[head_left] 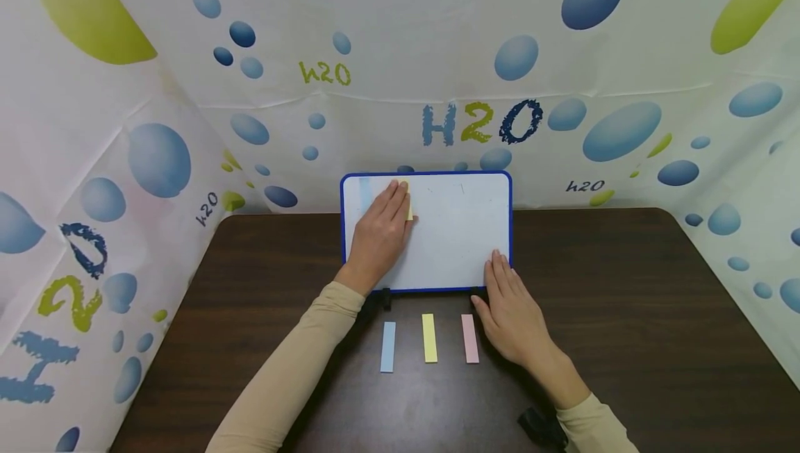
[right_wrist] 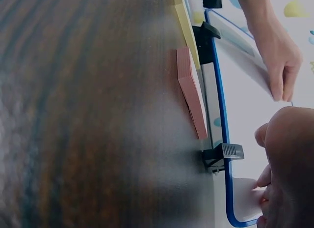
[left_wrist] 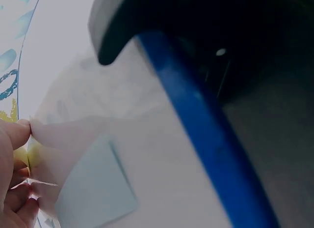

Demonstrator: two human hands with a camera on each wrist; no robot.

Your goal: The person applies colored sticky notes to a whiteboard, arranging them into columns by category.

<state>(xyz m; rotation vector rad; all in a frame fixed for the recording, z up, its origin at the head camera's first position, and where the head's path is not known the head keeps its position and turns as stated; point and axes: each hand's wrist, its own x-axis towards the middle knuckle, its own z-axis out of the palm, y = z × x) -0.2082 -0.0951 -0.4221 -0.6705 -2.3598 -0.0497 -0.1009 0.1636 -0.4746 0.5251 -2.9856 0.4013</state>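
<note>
A blue-framed whiteboard (head_left: 450,237) leans at the back of the table. My left hand (head_left: 380,231), fingers straight, presses a yellow sticky note (head_left: 410,214) against its upper left part; most of the note is hidden beneath the fingers. Left of that hand, a pale blue sticky note (head_left: 365,190) is on the board, seen larger as a blue sheet (left_wrist: 98,186) in the left wrist view. My right hand (head_left: 514,317) rests with extended fingers at the board's lower right corner, beside a black stand clip (right_wrist: 223,155).
In front of the board lie three narrow sticky-note pads: blue (head_left: 387,347), yellow (head_left: 429,338) and pink (head_left: 470,338). The pink one is near my right thumb. A dark wooden table (head_left: 600,279) bears everything; a patterned curtain (head_left: 387,133) hangs behind and at the sides.
</note>
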